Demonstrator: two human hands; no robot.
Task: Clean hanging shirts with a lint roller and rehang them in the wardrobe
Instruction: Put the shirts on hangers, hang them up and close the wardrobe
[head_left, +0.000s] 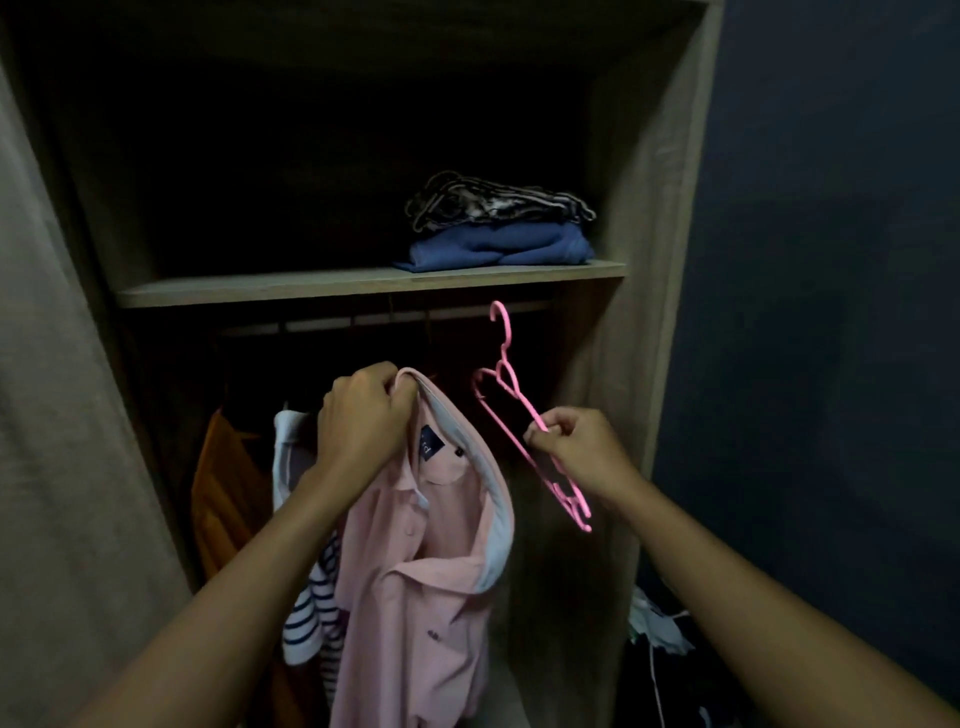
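two bare forearms reach up from the bottom edge toward the open wardrobe (670, 312). the left hand (366, 415) is curled tight round the bunched collar of a pink polo shirt (415, 597), which hangs limp from that grip in front of the hanging space, off any hanger. the right hand (576, 441) pinches one arm of a pink plastic hanger (511, 410) between thumb and fingertips, tilted just beside the shirt, its hook up near the rail (332, 325); whether hook and rail touch cannot be told

the shirt looks light, soft and floppy, a knit that will sag and fold wherever it is not held, so the collar and shoulder seams seem the sensible places to take it. the hanger looks thin, stiff and light, likely easier to steer from its neck under the hook than from an arm's end. no lint roller is in view

behind the left arm hang an orange garment (223, 488) and a navy-striped shirt (311, 613). on the shelf (363, 288) above lies a folded blue garment (498, 249) with a dark patterned one (493, 202) on top
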